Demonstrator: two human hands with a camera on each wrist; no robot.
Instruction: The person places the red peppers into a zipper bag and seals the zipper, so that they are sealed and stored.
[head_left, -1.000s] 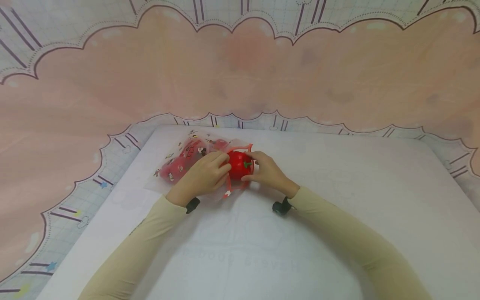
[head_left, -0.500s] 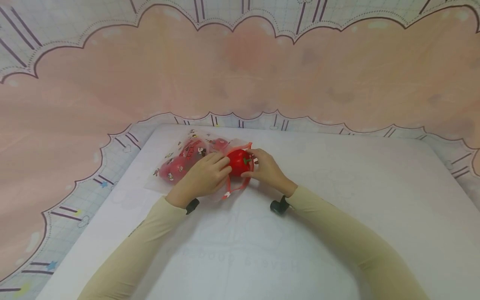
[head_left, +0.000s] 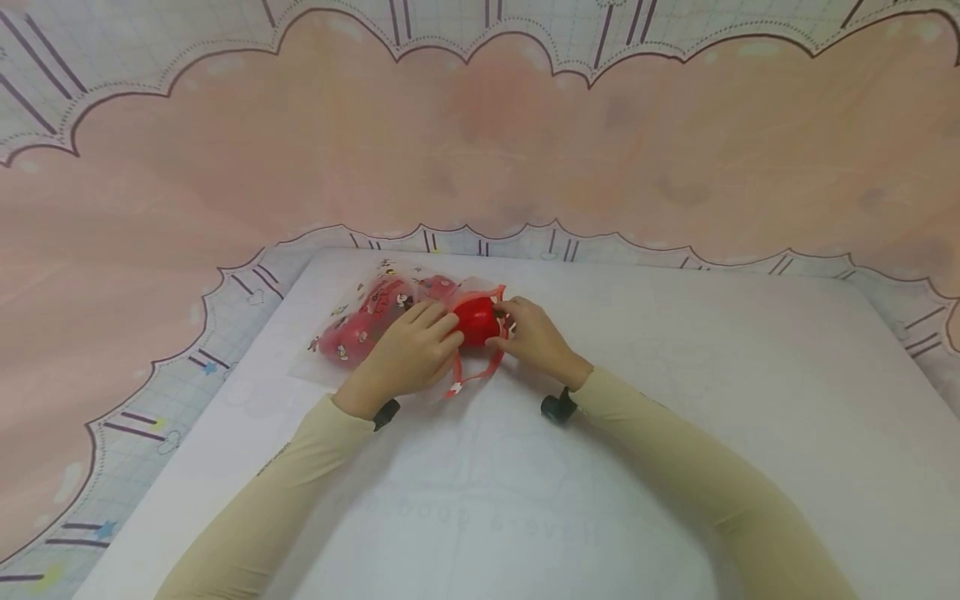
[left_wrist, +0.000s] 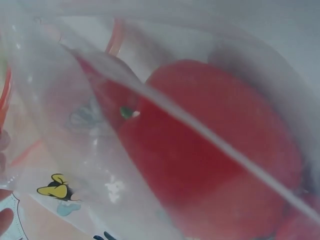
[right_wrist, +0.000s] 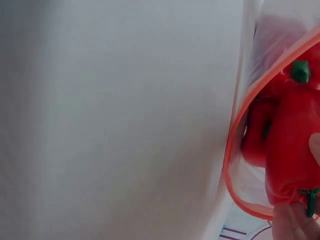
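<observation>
A translucent zip bag (head_left: 352,312) with small cartoon prints and an orange-red rim lies on the white table. My left hand (head_left: 408,350) holds the bag near its mouth with curled fingers; its fingertips are partly hidden. In the mouth lies a red bell pepper (head_left: 476,322), gripped at its stem end by my right hand (head_left: 538,337). The right wrist view shows the green stem of this red bell pepper (right_wrist: 292,150) between my fingers (right_wrist: 287,222). More red peppers (left_wrist: 210,150) lie inside the bag, blurred through the plastic in the left wrist view.
The white table (head_left: 675,375) stretches to the right and in front of the bag. A peach and white printed cloth (head_left: 480,150) hangs behind it and along the left side. A small black camera (head_left: 558,407) is strapped at the right wrist.
My right hand has shifted slightly left and away from me, moving the bell pepper a little farther into the bag. Its stem is now covered in the head view. My left hand stays nearly still.
</observation>
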